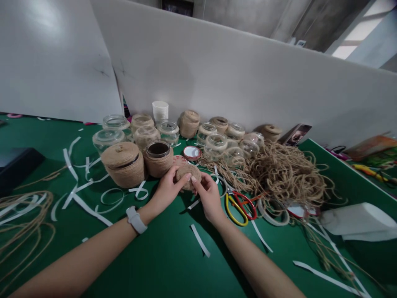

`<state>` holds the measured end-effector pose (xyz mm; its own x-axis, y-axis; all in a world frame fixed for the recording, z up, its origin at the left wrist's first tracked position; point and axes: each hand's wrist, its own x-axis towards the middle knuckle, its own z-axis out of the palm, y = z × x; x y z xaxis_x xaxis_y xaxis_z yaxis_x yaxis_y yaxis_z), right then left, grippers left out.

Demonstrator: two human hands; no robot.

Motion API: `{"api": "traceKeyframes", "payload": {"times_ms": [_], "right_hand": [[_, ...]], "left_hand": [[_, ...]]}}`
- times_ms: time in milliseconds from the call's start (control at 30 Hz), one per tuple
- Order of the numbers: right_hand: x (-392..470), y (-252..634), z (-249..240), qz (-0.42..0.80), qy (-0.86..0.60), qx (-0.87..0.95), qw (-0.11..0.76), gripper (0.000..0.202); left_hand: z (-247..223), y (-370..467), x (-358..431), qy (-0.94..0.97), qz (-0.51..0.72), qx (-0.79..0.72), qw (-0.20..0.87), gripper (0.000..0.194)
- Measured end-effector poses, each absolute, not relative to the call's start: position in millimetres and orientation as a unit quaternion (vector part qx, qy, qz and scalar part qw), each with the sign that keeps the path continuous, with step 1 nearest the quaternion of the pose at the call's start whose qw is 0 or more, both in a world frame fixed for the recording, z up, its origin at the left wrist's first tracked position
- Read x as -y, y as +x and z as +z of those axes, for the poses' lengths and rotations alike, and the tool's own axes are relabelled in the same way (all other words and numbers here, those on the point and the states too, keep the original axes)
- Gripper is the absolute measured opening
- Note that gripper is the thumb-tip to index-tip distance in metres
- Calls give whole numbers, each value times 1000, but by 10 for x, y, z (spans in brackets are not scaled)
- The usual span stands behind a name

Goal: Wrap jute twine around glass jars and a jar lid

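Your left hand [170,185] and right hand [211,194] are partly closed on opposite edges of the twine-covered disc [187,177], thumbs on its face; it sits between them, above the green desk [161,260]. Just beyond your left hand stands the open wrapped jar [158,159], touching or nearly touching the lidded wrapped jar [123,164]; glass jars [216,145] crowd behind, up towards the white partition [217,74]. Right of your right hand lie the scissors [240,205], handles towards you, with the tangled heap of twine [291,174] behind them, reaching near the desk's raised right edge; between your forearms the surface is open towards you, save for one white strip [200,241].
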<state>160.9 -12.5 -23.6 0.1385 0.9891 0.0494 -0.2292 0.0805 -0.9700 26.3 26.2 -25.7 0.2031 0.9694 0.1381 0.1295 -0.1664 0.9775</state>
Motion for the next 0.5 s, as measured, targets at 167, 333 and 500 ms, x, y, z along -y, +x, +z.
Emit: {"api": "traceKeyframes", "payload": {"times_ms": [167,333,500], "right_hand": [[129,1641,-231,493,-453,408,620,33],[148,1643,-239,473,-465,369,651,38],[182,1649,-219,455,-501,388,626,43]], "left_hand": [[-278,277,-224,663,426,-471,397,36],[-233,312,-89,723,455,-456,252,49],[-168,289,-29,790,385,-452,155,14]]}}
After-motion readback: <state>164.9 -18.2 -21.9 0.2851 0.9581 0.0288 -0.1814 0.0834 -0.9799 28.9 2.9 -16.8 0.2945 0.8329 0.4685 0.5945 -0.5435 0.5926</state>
